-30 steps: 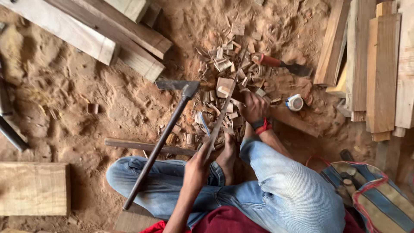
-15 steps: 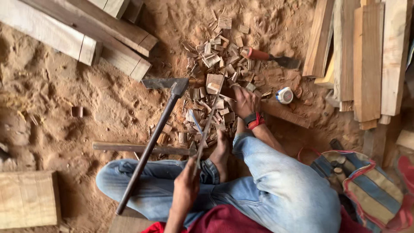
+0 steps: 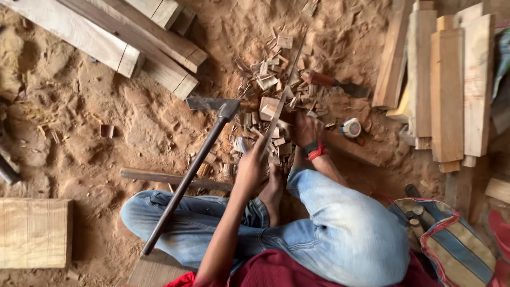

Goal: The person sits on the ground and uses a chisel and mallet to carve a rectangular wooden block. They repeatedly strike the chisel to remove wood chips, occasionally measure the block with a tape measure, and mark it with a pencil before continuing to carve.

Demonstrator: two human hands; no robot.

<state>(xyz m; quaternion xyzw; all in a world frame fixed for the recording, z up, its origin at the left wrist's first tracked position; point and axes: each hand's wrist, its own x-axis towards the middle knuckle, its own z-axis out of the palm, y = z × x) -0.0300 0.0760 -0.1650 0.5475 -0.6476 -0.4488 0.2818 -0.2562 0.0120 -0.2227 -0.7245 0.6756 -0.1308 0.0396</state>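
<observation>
Sawdust-covered floor (image 3: 106, 154) fills the view, with the person seated cross-legged on it in blue jeans. Long planks (image 3: 127, 37) lie at the upper left, and a stack of upright boards (image 3: 451, 85) stands along the right. A flat wooden slab (image 3: 32, 234) rests at the lower left. A striped bag (image 3: 457, 250) sits beside the person's right knee. A long-handled adze (image 3: 191, 170) lies across the left leg, its metal head (image 3: 210, 104) on the floor. A heap of wood offcuts (image 3: 273, 69) is piled in front of the feet. The left hand (image 3: 249, 165) is closed around the handle of a long thin blade (image 3: 281, 95) that slants up over the heap. The right hand (image 3: 307, 130), wearing a dark and red wristband, is clamped on a small wood block (image 3: 268, 109) standing in the heap, touching the blade. A red-handled tool (image 3: 332, 82) lies just beyond, and a small tape measure (image 3: 351, 127) near the right hand.
</observation>
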